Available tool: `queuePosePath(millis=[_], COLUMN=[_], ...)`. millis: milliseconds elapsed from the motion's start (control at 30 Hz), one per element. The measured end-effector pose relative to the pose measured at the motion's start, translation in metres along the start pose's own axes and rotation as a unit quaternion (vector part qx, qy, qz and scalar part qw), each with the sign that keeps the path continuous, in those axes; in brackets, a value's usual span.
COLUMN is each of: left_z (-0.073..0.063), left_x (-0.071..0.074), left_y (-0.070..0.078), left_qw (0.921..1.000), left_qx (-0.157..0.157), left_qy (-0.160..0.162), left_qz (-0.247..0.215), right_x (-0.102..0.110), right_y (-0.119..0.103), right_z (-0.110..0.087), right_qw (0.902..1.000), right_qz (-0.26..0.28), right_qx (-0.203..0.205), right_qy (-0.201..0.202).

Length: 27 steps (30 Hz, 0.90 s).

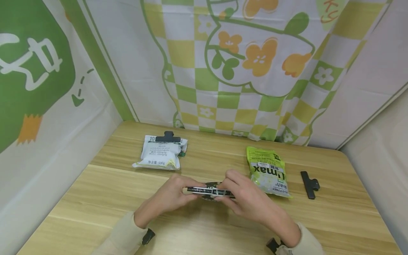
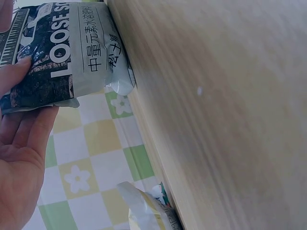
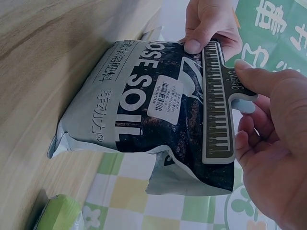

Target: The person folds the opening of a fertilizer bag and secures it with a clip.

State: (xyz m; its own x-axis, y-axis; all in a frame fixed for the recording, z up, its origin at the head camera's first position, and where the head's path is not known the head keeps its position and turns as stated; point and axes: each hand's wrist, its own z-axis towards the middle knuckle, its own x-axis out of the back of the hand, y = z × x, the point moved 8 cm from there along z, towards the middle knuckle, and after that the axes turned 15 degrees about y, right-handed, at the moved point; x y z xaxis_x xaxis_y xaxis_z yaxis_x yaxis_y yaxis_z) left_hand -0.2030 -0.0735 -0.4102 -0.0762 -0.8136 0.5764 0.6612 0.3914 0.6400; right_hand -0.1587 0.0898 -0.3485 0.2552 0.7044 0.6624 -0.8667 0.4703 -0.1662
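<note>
The wooden table (image 1: 188, 233) stretches wide, its surface running unbroken along the near side to the left edge. At centre, the dark LOOSE SOIL bag (image 3: 144, 108) is held upright, nearer than the white bag (image 1: 160, 156) at left and the green bag (image 1: 269, 171) at right. The left hand (image 1: 172, 193) grips its top; the right hand (image 1: 248, 196) pinches the piano-patterned clip (image 3: 218, 108) there. A black clip (image 1: 308, 186) lies far right.

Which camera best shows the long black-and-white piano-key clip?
The right wrist view: the piano-key clip faces that camera, its printed keys showing clearly. The head view has it edge-on, partly covered; the left wrist view catches only a piece at the frame's left edge.
</note>
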Motion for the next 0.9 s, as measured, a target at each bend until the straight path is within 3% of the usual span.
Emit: queuePosePath(millis=[400, 567, 700, 900], left_z=[0.002, 0.003, 0.003, 0.001], left_x=[-0.002, -0.002, -0.001, 0.001], left_y=[-0.002, -0.001, 0.0, 0.0], left_qw=[0.9999, 0.9999, 0.9999, 0.9997], left_qx=[-0.006, 0.0, -0.003, -0.005], left_qy=[0.006, 0.009, 0.012, 0.018], left_qz=[-0.005, 0.005, 0.012, 0.014], right_x=[0.003, 0.007, 0.014, 0.012], right_y=[0.01, 0.027, 0.05, 0.076], right_z=[-0.006, -0.018, -0.039, -0.075], right_qw=[0.9994, 0.9942, 0.9743, 0.9216], right_qz=[-0.013, -0.011, 0.011, 0.052], right_qx=[-0.031, -0.097, -0.21, -0.359], right_qy=[-0.01, -0.044, -0.08, -0.137])
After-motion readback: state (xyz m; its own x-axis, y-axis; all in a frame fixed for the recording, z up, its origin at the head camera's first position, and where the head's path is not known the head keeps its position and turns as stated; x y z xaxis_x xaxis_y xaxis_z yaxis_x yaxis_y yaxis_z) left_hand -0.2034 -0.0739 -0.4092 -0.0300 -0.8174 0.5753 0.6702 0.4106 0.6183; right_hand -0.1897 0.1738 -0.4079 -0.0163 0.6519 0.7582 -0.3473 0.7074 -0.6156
